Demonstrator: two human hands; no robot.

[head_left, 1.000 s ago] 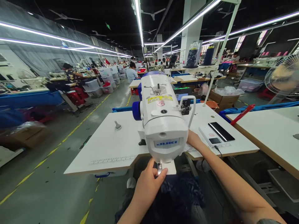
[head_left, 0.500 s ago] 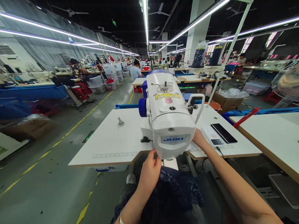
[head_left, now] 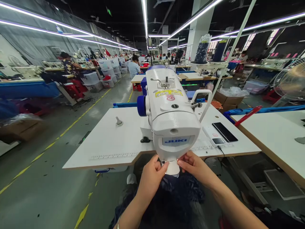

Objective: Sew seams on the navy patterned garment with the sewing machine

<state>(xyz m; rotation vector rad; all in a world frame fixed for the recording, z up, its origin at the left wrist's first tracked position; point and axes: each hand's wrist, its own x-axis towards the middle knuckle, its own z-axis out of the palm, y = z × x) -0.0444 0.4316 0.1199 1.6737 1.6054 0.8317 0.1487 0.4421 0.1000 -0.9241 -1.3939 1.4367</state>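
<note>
The white sewing machine (head_left: pixel 175 124) stands with its head end towards me. Below its head, my left hand (head_left: pixel 153 171) is closed in a pinch at the left side of the needle area. Facing it from the right, my right hand (head_left: pixel 194 167) pinches with thumb and forefinger. A thin dark line, which looks like thread (head_left: pixel 171 161), spans the short gap between the two sets of fingertips. Under them shows the machine's narrow white arm (head_left: pixel 172 170). Dark navy patterned fabric (head_left: pixel 176 194) hangs just beneath it and over my lap. The needle itself cannot be made out.
On the white tabletop (head_left: pixel 105 136) lies a grey tool (head_left: pixel 118 121) to the left. A phone (head_left: pixel 224 131) and a white device with a cable (head_left: pixel 215 136) lie to the right. Two thread cones (head_left: pixel 219 51) stand behind. A fan (head_left: pixel 290 79) is at far right.
My right hand has come from behind the machine's right side to the front, below the head, facing my left hand. My left hand stays near the needle area. The view has shifted slightly.
</note>
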